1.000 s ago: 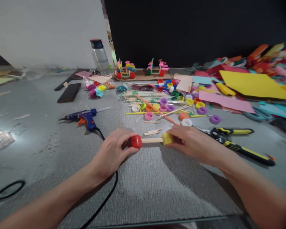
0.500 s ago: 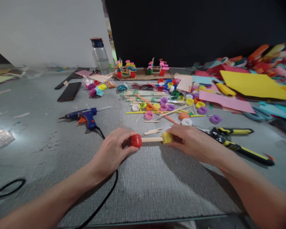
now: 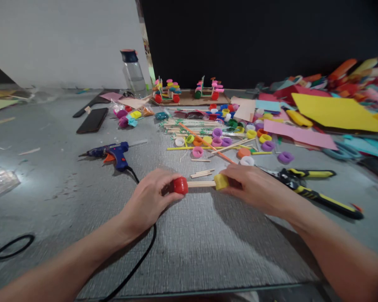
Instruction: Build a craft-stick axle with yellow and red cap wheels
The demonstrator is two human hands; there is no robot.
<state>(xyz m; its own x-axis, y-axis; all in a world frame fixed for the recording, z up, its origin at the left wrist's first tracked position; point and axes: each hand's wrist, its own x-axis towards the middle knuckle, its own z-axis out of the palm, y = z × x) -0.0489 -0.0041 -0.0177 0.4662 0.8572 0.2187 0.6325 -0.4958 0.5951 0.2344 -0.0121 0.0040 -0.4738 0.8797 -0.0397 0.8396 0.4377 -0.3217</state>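
My left hand [image 3: 151,191] is closed on a red bottle cap [image 3: 180,185], thumb and fingers pinching its sides. Opposite it, my right hand [image 3: 248,184] pinches a yellow bottle cap [image 3: 221,182]. Several thin wooden sticks [image 3: 201,184] lie side by side between the two caps, their ends meeting them low over the table. Just behind are a few short cut sticks [image 3: 202,173]. A blue glue gun [image 3: 113,154] lies left of my left hand, its black cord running under that forearm. Yellow-and-black cutting pliers [image 3: 302,184] rest beside my right wrist.
Loose coloured caps [image 3: 216,142] and bundled sticks [image 3: 192,128] spread behind my hands. Two small cap-wheeled models [image 3: 166,91] stand at the back near a water bottle [image 3: 134,73]. A phone [image 3: 92,121] lies left; coloured paper [image 3: 337,111] and scissors [image 3: 340,150] lie right.
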